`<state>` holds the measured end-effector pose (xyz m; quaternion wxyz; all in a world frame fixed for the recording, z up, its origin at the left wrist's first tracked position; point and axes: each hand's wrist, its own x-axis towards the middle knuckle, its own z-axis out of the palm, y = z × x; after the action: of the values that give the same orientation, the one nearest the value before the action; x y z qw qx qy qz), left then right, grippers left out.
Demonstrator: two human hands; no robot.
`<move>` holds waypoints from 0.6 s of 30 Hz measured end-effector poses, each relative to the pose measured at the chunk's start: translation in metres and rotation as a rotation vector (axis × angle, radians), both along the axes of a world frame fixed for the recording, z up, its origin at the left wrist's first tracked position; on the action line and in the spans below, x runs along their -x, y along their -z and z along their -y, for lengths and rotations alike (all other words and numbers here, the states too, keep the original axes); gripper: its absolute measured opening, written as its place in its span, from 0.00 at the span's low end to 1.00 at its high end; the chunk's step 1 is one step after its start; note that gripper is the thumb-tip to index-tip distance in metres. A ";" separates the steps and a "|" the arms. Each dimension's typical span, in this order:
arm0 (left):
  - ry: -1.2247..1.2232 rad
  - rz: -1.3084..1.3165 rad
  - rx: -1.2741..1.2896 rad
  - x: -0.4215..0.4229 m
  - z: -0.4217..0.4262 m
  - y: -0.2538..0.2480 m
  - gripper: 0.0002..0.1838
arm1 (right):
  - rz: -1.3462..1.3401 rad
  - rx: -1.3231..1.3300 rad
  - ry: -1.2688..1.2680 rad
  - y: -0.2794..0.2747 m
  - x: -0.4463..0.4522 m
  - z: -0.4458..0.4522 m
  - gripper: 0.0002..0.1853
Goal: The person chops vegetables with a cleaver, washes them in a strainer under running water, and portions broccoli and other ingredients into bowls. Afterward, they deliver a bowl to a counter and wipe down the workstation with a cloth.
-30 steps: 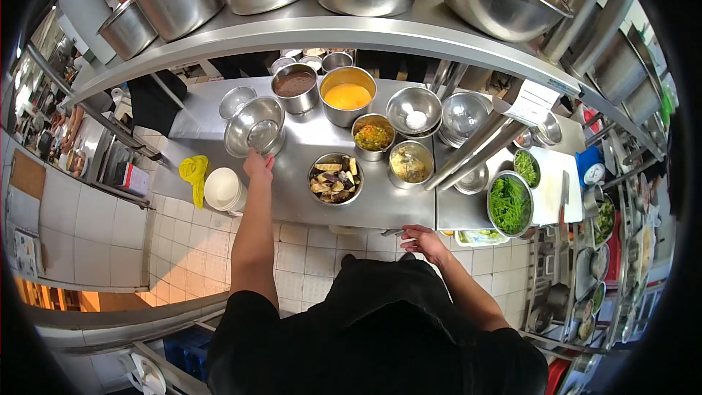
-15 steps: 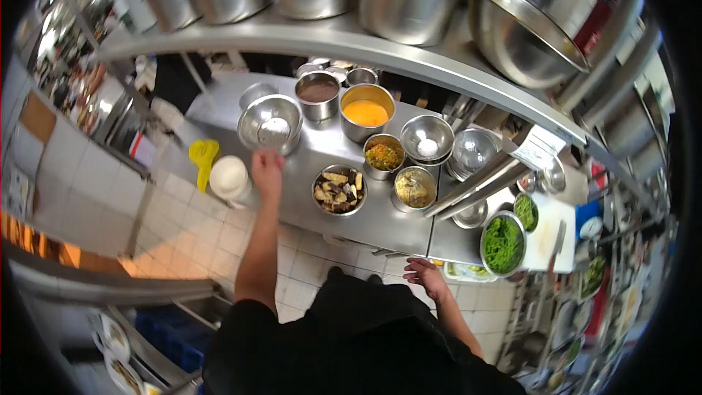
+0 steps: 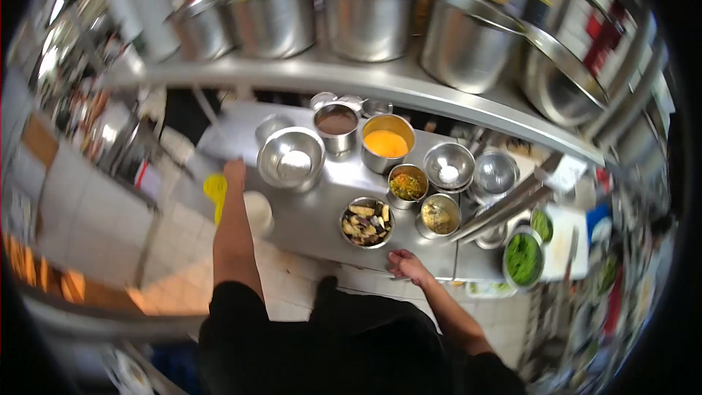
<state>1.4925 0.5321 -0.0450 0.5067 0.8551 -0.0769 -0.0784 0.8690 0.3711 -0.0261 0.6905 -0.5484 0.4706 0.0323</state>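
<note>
My left hand (image 3: 234,172) reaches forward over the left end of the steel table, between a bright yellow item (image 3: 216,189) and a large steel bowl (image 3: 291,157). Its fingers are small and blurred, so I cannot see whether it grips anything. A round white container (image 3: 257,213) is beside that forearm. By the table's front edge hovers my right hand (image 3: 409,266), fingers loosely apart and nothing in them. Just beyond it sits a steel bowl of cut eggplant pieces (image 3: 365,223).
Behind stand a pot of orange liquid (image 3: 386,143), a pot of brown liquid (image 3: 336,123), a container of chopped vegetables (image 3: 407,186) and a pale mix (image 3: 439,216). Greens (image 3: 522,257) and a cutting board (image 3: 557,252) lie right. A shelf with steel pots (image 3: 371,18) crosses overhead.
My left hand has moved left, away from the front of the large bowl and nearer the yellow item. My right hand has come closer to the eggplant bowl. The camera view has shifted.
</note>
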 end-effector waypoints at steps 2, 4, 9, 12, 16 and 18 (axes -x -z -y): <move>0.064 -0.296 0.184 -0.002 0.019 -0.007 0.12 | -0.005 -0.085 0.151 0.017 -0.029 -0.007 0.28; 0.218 -0.509 0.196 -0.051 0.026 0.030 0.11 | -0.001 -0.047 0.253 0.011 -0.045 -0.019 0.32; 0.197 -0.748 0.091 -0.076 0.066 0.008 0.27 | -0.051 0.145 0.375 0.027 -0.011 -0.058 0.29; 0.309 -0.782 0.020 -0.085 0.085 0.006 0.30 | -0.150 0.070 0.566 0.025 0.041 -0.086 0.26; 0.409 -0.821 0.097 -0.103 0.104 0.031 0.25 | -0.207 -0.052 0.918 0.033 0.119 -0.135 0.24; 0.463 -0.821 0.225 -0.083 0.112 0.027 0.18 | -0.228 -0.065 1.067 0.034 0.147 -0.157 0.23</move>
<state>1.5759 0.4206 -0.0717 0.5536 0.6539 -0.0669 -0.5113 0.7225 0.5281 -0.0606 0.5725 -0.2049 0.7540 -0.2486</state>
